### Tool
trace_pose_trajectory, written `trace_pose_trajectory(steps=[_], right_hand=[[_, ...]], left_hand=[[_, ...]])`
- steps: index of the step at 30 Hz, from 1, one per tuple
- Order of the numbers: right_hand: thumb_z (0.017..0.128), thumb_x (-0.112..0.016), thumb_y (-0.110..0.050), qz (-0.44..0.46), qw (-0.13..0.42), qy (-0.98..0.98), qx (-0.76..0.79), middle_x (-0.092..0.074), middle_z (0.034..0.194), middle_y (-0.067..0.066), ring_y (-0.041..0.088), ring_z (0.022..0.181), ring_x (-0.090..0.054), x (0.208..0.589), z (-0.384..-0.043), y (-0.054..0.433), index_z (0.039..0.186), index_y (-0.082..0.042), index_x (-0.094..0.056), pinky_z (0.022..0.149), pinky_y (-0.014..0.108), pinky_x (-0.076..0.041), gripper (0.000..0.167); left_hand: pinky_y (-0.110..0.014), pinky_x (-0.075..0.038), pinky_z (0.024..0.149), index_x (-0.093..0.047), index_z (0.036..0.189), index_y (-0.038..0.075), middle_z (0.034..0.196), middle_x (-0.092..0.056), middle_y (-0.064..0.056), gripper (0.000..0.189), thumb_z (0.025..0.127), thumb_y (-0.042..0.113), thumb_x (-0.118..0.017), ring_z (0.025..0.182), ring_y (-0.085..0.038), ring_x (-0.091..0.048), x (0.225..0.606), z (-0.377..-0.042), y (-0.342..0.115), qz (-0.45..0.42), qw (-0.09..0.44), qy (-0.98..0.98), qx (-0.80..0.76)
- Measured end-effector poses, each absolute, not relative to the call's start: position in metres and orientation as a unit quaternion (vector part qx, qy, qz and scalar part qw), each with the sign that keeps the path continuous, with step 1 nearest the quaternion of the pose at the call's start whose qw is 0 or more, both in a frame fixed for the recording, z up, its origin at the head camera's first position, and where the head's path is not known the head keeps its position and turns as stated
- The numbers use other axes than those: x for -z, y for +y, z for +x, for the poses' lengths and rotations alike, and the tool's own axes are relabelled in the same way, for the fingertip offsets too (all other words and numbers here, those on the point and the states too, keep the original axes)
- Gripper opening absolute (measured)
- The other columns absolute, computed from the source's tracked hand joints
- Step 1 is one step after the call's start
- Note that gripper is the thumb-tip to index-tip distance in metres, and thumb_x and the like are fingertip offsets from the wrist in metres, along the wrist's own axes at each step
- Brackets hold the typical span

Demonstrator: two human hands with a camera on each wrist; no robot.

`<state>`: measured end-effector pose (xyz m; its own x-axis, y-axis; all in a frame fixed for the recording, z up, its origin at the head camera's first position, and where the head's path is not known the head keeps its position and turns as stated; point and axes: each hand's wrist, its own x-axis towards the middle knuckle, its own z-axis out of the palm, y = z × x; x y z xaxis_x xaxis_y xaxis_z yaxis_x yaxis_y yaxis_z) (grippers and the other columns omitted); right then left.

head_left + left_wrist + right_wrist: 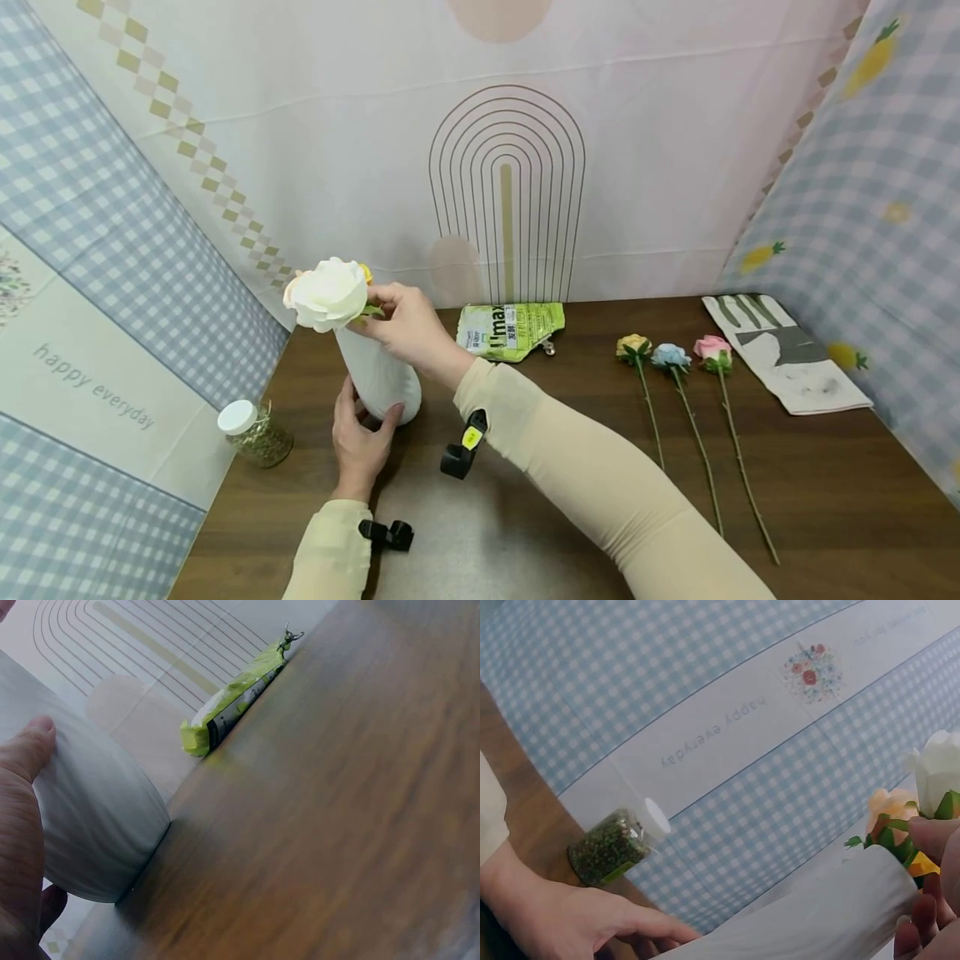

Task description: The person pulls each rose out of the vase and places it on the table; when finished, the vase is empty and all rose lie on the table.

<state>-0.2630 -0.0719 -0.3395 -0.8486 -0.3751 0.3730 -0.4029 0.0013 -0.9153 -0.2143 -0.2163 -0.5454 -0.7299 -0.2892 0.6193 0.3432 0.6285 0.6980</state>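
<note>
A white vase [378, 371] stands on the brown table, and my left hand [360, 446] grips it low down, thumb on one side and fingers on the other. At the vase's mouth my right hand [416, 329] pinches a white rose [327, 294] just under its bloom. In the right wrist view, a peach flower [889, 806] and a yellow flower [924, 864] sit at the vase's rim beside the white rose. The stems inside the vase are hidden.
A jar [262, 437] with a white lid stands at the left. Behind lies a green packet [510, 331]. To the right lie a yellow rose [634, 346], a blue rose [671, 357] and a pink rose [713, 350], near a folded cloth [787, 354].
</note>
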Motion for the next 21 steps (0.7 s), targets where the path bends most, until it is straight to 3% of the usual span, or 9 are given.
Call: trace_pose_trajectory(steps=[3,11,18,21], right_hand=[[0.082,-0.075,-0.004,0.288,0.009,-0.681,-0.674,-0.07,0.106,0.004,0.007,0.085,-0.064,0.337,-0.264,-0.071,0.111,-0.004,-0.071,0.073,0.024,-0.053,0.029],[0.086,-0.069,-0.001,0.309,0.012,-0.649,-0.695,-0.063,0.124,0.008,0.009,0.104,-0.061,0.336,-0.266,-0.067,0.127,-0.005,-0.061,0.08,0.025,-0.053,0.041],[0.09,-0.066,-0.004,0.309,0.015,-0.687,-0.657,-0.07,0.091,0.01,0.009,0.075,-0.058,0.339,-0.269,-0.061,0.105,0.0,-0.07,0.067,0.022,-0.05,0.017],[0.088,-0.067,-0.002,0.316,0.022,-0.7,-0.64,-0.071,0.093,0.01,0.008,0.078,-0.06,0.34,-0.272,-0.059,0.102,0.002,-0.072,0.07,0.022,-0.052,0.015]], left_hand=[[-0.049,-0.052,0.079,-0.033,0.15,0.018,0.136,-0.048,-0.013,0.089,0.076,0.023,-0.082,0.113,-0.03,-0.054,0.545,-0.215,-0.216,-0.016,0.369,-0.824,0.43],[-0.047,-0.053,0.079,-0.035,0.149,0.017,0.136,-0.049,-0.013,0.089,0.075,0.024,-0.083,0.114,-0.028,-0.054,0.546,-0.214,-0.216,-0.011,0.372,-0.823,0.429],[-0.046,-0.053,0.078,-0.036,0.149,0.015,0.134,-0.05,-0.014,0.089,0.074,0.025,-0.084,0.113,-0.028,-0.055,0.545,-0.215,-0.215,-0.013,0.38,-0.822,0.423],[-0.046,-0.053,0.078,-0.036,0.149,0.015,0.134,-0.05,-0.014,0.089,0.074,0.025,-0.084,0.113,-0.027,-0.055,0.545,-0.215,-0.216,-0.012,0.38,-0.822,0.424]])
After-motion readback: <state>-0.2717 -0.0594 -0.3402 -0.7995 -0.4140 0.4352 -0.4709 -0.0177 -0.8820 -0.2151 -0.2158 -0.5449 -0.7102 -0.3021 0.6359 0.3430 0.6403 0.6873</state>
